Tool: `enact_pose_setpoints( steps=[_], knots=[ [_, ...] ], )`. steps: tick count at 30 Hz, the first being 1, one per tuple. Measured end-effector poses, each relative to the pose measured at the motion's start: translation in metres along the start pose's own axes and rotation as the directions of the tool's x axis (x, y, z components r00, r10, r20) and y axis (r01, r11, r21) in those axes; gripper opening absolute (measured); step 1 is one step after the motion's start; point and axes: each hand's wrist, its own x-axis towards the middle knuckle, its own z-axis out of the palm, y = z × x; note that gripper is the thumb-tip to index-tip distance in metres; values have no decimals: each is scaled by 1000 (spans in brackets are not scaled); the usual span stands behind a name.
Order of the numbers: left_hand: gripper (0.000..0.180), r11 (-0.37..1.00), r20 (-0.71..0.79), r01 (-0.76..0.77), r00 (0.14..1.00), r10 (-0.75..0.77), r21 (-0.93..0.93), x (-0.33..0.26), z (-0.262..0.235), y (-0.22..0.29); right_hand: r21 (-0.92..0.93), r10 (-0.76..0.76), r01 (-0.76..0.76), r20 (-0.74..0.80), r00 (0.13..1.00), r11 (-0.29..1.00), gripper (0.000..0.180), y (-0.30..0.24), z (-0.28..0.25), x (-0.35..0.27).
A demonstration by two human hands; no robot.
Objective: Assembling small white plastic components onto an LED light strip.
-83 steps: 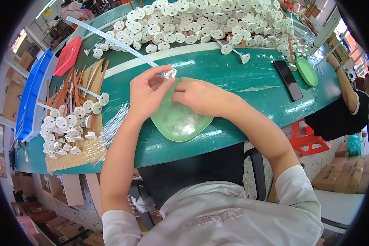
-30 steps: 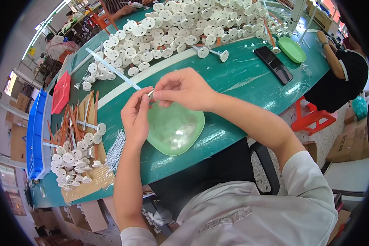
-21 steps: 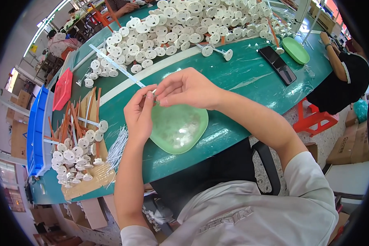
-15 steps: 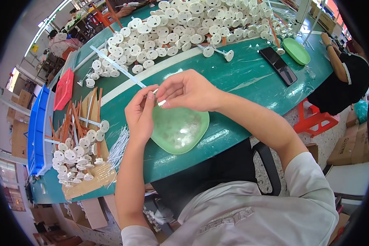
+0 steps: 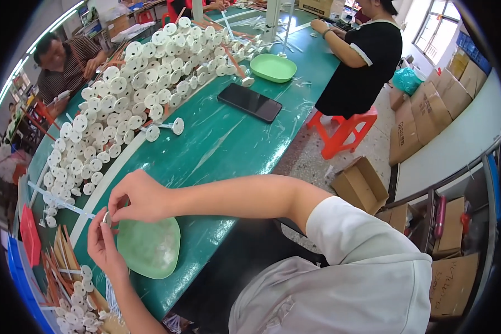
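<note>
Low on the left, my two hands meet beside the rim of a green plastic tray (image 5: pixel 175 245). Closed fingers of my left hand (image 5: pixel 103 245) hold a small white round piece (image 5: pixel 107 219). A pale, flat strip (image 5: pixel 61 202) runs from the fingers toward the far left; its near end is hidden. My right hand (image 5: pixel 142 197) comes in from the right, thumb and fingers pinched together against the round piece. What lies between the right fingertips is too small to make out.
White disc-headed parts (image 5: pixel 117 84) on strips are heaped across the green table (image 5: pixel 206 145); more discs (image 5: pixel 75 312) lie at the lower left. Beyond my right arm are a black phone (image 5: pixel 250 102) and second green tray (image 5: pixel 274 67). One co-worker (image 5: pixel 367 55) stands near a red stool (image 5: pixel 345 131).
The view has swung right, so table and hands appear farther left. My hands stay together at the strip's end. The white bit seen earlier at my right fingertips no longer shows separately.
</note>
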Motion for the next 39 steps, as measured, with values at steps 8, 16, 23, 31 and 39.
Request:
enact_pose_setpoints(
  steps=[8, 16, 23, 31, 39],
  knots=[
    [21, 997, 78, -37, 996, 32, 62, -1, 2, -11, -229, -154, 160, 46, 987, 960, 10, 15, 2, 0],
    [22, 981, 32, -73, 997, 68, 180, -5, 4, -11, -251, -188, 195, 49, 981, 948, 10, 10, 8, -5],
    [22, 963, 6, -127, 992, 129, 238, -5, 4, -5, -233, -290, 283, 1, 957, 930, 11, 11, 12, -7],
    [21, 964, -24, -115, 992, 124, 239, -6, 4, -5, -191, -291, 283, -11, 957, 940, 10, 8, 10, -6],
    [22, 972, -31, -129, 990, 138, 196, -6, 5, -4, -197, -268, 262, -2, 963, 945, 10, 8, 9, -8]
  ],
)
